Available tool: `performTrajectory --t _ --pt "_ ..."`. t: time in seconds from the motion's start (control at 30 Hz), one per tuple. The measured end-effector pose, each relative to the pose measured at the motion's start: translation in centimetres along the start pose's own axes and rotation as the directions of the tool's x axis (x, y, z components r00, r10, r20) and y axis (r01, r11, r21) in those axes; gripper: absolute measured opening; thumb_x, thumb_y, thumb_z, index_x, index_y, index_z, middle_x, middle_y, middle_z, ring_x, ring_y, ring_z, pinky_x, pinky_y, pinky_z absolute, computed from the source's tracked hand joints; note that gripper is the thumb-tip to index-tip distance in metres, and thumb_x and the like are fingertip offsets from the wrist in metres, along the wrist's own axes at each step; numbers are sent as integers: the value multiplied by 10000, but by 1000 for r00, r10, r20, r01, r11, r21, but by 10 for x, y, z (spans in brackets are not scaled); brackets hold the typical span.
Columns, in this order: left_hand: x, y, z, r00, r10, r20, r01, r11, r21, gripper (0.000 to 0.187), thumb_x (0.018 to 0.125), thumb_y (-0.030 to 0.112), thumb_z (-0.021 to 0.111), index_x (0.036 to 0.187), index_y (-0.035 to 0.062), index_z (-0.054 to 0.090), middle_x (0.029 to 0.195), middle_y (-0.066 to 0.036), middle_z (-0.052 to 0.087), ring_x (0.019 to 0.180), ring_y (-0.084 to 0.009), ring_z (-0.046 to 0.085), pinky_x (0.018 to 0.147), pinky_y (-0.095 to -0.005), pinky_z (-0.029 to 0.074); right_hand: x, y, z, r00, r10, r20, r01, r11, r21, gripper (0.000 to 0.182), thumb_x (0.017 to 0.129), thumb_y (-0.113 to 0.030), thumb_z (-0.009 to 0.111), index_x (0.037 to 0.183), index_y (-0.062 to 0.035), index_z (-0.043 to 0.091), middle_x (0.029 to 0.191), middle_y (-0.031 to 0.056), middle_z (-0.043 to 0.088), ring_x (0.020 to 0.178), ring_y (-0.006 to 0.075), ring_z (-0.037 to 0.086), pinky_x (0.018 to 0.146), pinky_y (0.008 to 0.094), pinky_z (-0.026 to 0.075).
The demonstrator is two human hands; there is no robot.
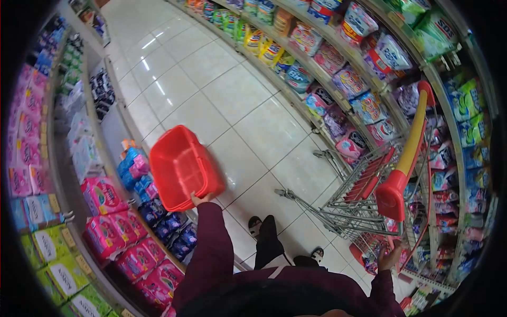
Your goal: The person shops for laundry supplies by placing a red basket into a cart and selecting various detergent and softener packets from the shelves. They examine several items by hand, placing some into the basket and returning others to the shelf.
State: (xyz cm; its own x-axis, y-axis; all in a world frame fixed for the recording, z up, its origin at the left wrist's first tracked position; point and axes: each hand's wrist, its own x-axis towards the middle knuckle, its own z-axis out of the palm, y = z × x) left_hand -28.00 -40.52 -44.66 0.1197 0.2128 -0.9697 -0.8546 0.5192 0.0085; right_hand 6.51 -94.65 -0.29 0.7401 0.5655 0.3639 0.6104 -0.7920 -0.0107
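Note:
My left hand point(199, 198) grips the rim of an empty red plastic basket point(182, 166), tipped on its side so its open mouth faces me, held above the tiled floor beside the left shelves. My right hand point(390, 258) is low at the right, touching the wire frame of a metal shopping trolley point(364, 195) with a yellow and red handle point(409, 153). Whether its fingers close around the wire is hard to tell. Both arms wear dark maroon sleeves.
Shelves of packaged goods line both sides of the aisle: pink and green packs point(113, 224) on the left, coloured bags point(348, 79) on the right. The white tiled floor point(211, 79) runs away between them. My sandalled feet point(256, 226) stand below.

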Motion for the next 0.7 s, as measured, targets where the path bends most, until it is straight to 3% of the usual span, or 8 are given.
performTrajectory --t 0.03,0.07,0.1,0.37,0.43,0.53,0.67,0.7 --pt "12 5 0 1000 -16 -4 16 1000 20 815 539 407 592 1234 60 346 1273 -219 319 1174 -367 287 955 -546 235 3 -2 0 1000 -7 -16 8 999 46 326 628 8 551 941 8 459 873 174 495 810 340 498 712 388 387" --pt "18 16 -2 933 322 161 -325 560 762 750 572 444 604 1174 39 416 1152 -209 435 1087 -326 396 897 -510 314 7 -4 0 1000 8 -15 -8 1000 29 326 628 8 551 941 8 459 873 174 495 810 340 498 712 388 387" --pt "22 20 -6 773 361 522 -399 -363 842 701 604 481 616 1113 18 486 1030 -198 551 1001 -284 505 840 -474 393 10 -7 0 999 30 -25 -30 1000 -5 328 625 0 556 939 6 461 861 169 495 798 337 498 703 385 389" --pt "-26 -16 -28 858 379 -346 -112 795 596 447 619 361 657 926 40 606 895 -202 572 869 -237 548 761 -472 411 23 -10 -8 998 52 -19 -50 996 69 284 602 -47 590 867 -19 493 817 143 510 764 316 507 684 380 401" --pt "-21 -54 -60 699 709 98 -537 429 727 495 718 89 579 1184 84 412 891 -162 569 791 -220 533 672 -413 433 25 -10 -13 999 34 -27 -30 992 126 312 581 -59 597 874 -32 496 821 137 513 774 316 507 687 389 400" --pt "-88 -139 -85 660 167 733 -362 -784 505 562 689 116 558 1224 124 387 815 -148 586 775 -276 567 726 -379 451 18 -3 -17 995 82 58 -92 975 203 354 569 -62 601 908 -41 502 852 127 530 802 313 507 706 396 398" --pt "-154 -258 -128 861 -322 394 -397 -909 126 433 673 198 605 1092 103 545 886 -140 612 836 -252 581 761 -300 458 11 19 -52 987 143 79 -160 745 648 468 622 -36 556 1076 -23 443 1065 175 472 999 329 461 840 385 408" --pt "-152 -289 -134 714 -686 137 -522 -653 -549 419 675 185 601 1082 100 552 909 -136 608 835 -240 580 760 -299 457 1 32 -63 982 180 63 -178 748 639 468 622 -36 556 1076 -23 443 1065 175 472 999 329 461 840 385 408"
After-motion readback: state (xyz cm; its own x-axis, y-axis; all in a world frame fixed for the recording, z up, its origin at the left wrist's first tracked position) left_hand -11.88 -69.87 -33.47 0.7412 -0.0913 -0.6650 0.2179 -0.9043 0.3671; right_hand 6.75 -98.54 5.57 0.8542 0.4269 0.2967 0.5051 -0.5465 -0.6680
